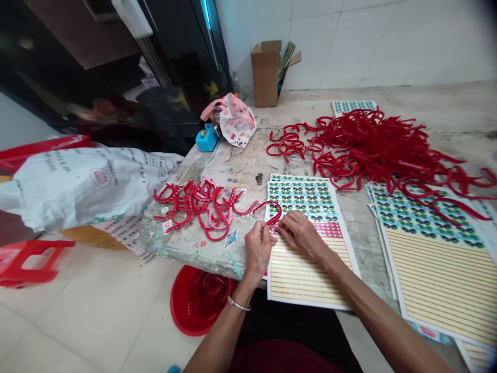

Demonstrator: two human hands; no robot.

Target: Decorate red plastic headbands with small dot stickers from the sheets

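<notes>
My left hand (pixel 258 249) is closed in a pinch on one end of a thin red curved band (pixel 278 207), whose arc rises above the fingers. Close beside it, my right hand (pixel 301 234) has its fingertips bent together near the same band; what they pinch is too small to make out. Both hands are over a sticker sheet (pixel 310 269) with rows of green-and-blue pictures at the top, a pink-red strip across the middle and yellow striped rows below. Left of my hands lies a loose heap of red curved bands (pixel 190 204), some with pink pieces among them.
A large pile of red bands (pixel 373 145) covers the table's back right, beside more sticker sheets (pixel 442 280). A cardboard box (pixel 265 75), pink-and-white bag (pixel 237 122) and blue container (pixel 206 139) stand behind. Below the edge sits a red basin (pixel 180 308); a red stool (pixel 46 254) is left.
</notes>
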